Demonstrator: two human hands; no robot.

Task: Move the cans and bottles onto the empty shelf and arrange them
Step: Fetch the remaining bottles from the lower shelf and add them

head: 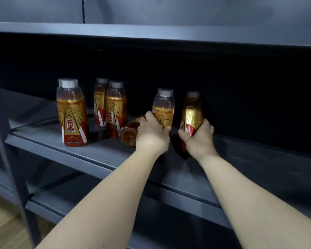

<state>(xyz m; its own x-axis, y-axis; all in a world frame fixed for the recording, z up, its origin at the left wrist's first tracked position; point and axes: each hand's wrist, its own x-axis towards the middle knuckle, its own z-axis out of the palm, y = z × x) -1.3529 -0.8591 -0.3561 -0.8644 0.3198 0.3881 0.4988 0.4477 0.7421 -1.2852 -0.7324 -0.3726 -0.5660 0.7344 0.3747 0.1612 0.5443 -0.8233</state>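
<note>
The middle bottle [163, 106], gold and red in its label and closed with a grey cap, is held upright on the grey shelf [258, 159] by the left hand [152, 135]. Its lower half is wrapped by that hand: the thumb is laid across the front on the right side, and the fingers are curled round the left side. The left forearm is stretched forward and slightly rightward from the lower edge of the view, with the wrist kept nearly straight.

The right bottle [191, 119] is held just beside it by the right hand [199, 139]. Its lower body is clasped between the thumb on the left and the curled fingers on the right, and its top is tipped a little to the right. Whether its base is resting on the shelf cannot be told. The right forearm is extended forward and leftward, so that the two hands are brought close together without touching.

A fallen bottle [129, 132] is seen lying on its side just left of the left hand, its base turned toward the camera; contact with the fingers cannot be made out. Further left, a front bottle [72, 114] is stood near the shelf's edge, and two back bottles [113, 108] are stood close together behind it.
</note>
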